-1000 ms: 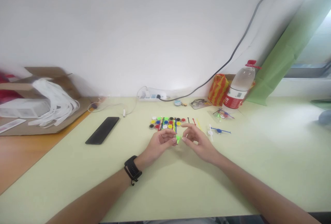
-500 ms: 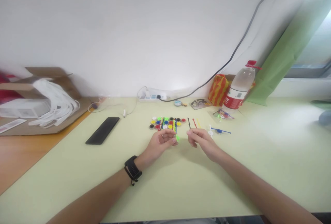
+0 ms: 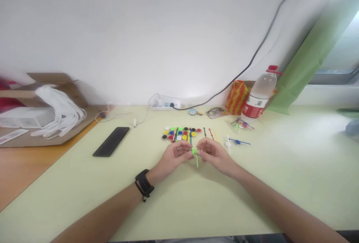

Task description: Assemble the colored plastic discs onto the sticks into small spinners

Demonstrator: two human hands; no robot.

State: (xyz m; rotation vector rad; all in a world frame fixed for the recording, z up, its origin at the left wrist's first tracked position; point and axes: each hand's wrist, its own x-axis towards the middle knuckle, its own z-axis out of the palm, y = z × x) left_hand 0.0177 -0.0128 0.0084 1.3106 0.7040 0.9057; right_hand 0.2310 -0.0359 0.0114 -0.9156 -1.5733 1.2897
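Between my two hands is a small bright green piece with a thin green stick pointing down toward me. My left hand pinches it from the left, and my right hand has its fingertips closed on its right side. Just beyond the hands lie coloured discs in rows, with thin coloured sticks among them. A black stick, a red one and a yellow one lie apart on the right. Farther right are a white spinner-like piece and a blue one.
A black phone lies left on the pale green table. At the back are a power strip, a large bottle and a red-yellow bag. A cardboard box with white straps stands far left.
My right hand has moved left and closed on the green piece beside my left hand. The green stick now shows, hanging below the fingers. My left hand has barely moved.
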